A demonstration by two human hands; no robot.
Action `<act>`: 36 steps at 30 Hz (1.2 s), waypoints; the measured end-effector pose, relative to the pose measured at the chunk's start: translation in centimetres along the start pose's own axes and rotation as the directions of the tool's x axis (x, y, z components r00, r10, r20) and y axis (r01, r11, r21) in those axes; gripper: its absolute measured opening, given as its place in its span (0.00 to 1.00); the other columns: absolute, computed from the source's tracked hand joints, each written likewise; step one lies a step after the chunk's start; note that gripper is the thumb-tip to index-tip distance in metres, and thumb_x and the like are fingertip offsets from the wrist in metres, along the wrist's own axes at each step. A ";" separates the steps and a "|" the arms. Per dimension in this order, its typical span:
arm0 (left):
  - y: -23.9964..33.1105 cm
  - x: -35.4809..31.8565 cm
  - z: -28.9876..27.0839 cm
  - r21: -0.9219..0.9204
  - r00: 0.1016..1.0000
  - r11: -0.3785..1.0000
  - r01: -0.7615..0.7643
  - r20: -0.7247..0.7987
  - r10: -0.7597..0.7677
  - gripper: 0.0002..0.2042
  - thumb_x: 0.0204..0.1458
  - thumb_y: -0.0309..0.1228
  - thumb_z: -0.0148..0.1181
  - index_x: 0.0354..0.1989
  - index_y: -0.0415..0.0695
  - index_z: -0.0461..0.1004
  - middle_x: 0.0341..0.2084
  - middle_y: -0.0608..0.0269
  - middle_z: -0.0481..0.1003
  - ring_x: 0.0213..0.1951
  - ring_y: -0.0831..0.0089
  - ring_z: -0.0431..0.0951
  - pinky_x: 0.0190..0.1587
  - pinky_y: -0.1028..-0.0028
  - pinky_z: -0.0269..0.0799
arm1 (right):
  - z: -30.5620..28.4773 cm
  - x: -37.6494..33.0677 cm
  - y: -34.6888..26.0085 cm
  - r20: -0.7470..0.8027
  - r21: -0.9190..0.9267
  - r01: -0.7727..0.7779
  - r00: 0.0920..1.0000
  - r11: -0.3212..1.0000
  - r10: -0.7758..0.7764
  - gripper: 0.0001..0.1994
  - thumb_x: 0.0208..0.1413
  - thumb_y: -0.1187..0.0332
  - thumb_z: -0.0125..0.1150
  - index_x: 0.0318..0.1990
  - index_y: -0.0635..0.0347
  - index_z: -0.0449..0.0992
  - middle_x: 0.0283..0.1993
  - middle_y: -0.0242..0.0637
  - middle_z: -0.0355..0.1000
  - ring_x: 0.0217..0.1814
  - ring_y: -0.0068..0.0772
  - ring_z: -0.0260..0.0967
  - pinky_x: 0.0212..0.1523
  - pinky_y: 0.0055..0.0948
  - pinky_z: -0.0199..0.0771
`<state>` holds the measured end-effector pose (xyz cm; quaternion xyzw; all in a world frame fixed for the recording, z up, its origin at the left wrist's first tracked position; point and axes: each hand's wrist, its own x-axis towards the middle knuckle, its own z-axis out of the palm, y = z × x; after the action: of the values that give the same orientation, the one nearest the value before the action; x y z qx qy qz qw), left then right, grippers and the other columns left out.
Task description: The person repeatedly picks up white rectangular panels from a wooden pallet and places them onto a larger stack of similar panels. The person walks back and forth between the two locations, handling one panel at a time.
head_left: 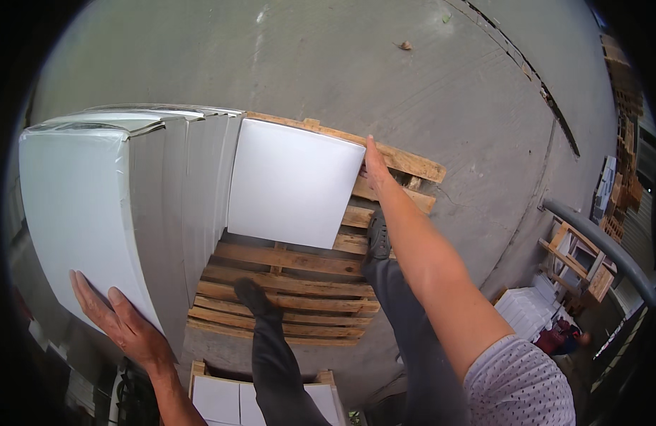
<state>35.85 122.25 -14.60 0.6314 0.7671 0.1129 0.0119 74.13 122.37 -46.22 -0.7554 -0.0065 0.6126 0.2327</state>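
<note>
We observe a grey concrete floor (200, 57), crossed at upper right by a dark joint (556, 113). At right, we identify a curved grey rail (605, 243) near a wooden frame (569, 267). Toward the dim rim, brown stacks (625, 92) are probably pallets.

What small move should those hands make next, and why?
Perhaps the right hand should gently nudge the low white box toward the stack of boxes: that hand is at the box's right edge, and the stack stands on the opposite side. The left hand, spread on the stack, might help steady it.
</note>
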 end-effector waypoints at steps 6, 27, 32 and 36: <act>-0.7 0.0 0.9 0.028 0.999 0.999 -0.033 0.031 0.032 0.23 0.58 0.36 0.35 0.61 0.38 0.53 0.61 0.53 0.52 0.63 0.61 0.50 0.63 0.65 0.43 | 0.8 10.5 4.9 -0.376 0.066 -0.042 0.924 0.997 0.064 0.32 0.52 0.51 0.50 0.56 0.70 0.56 0.56 0.50 0.59 0.54 0.43 0.62 0.49 0.41 0.66; -2.3 -0.1 -1.1 0.023 0.998 0.998 -0.062 -0.015 0.063 0.24 0.56 0.32 0.41 0.60 0.35 0.53 0.60 0.50 0.51 0.62 0.57 0.50 0.63 0.63 0.43 | -4.8 -8.3 11.7 -0.128 0.150 -0.137 0.979 0.979 0.157 0.18 0.53 0.48 0.47 0.40 0.51 0.70 0.35 0.32 0.68 0.36 0.30 0.65 0.35 0.31 0.63; -2.5 -0.7 -1.9 -0.070 0.995 0.995 -0.073 -0.066 0.069 0.22 0.55 0.30 0.44 0.57 0.33 0.56 0.59 0.48 0.54 0.61 0.56 0.53 0.61 0.62 0.47 | -4.5 -20.6 17.4 -0.077 0.255 -0.317 0.935 0.914 0.346 0.18 0.53 0.50 0.46 0.43 0.52 0.69 0.36 0.35 0.68 0.34 0.33 0.64 0.34 0.32 0.64; -1.8 -6.5 -7.0 -0.514 0.969 0.831 -0.214 -0.004 0.247 0.17 0.53 0.26 0.45 0.51 0.33 0.62 0.52 0.45 0.61 0.54 0.54 0.63 0.56 0.62 0.57 | -2.5 -25.0 18.7 -0.052 0.331 -0.391 0.901 0.859 0.431 0.23 0.53 0.47 0.44 0.44 0.56 0.68 0.40 0.40 0.67 0.39 0.37 0.65 0.37 0.35 0.66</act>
<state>34.30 114.50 -8.89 0.6966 0.6273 0.2926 0.1888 65.03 97.45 -29.50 -0.7294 0.2663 0.5931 0.2127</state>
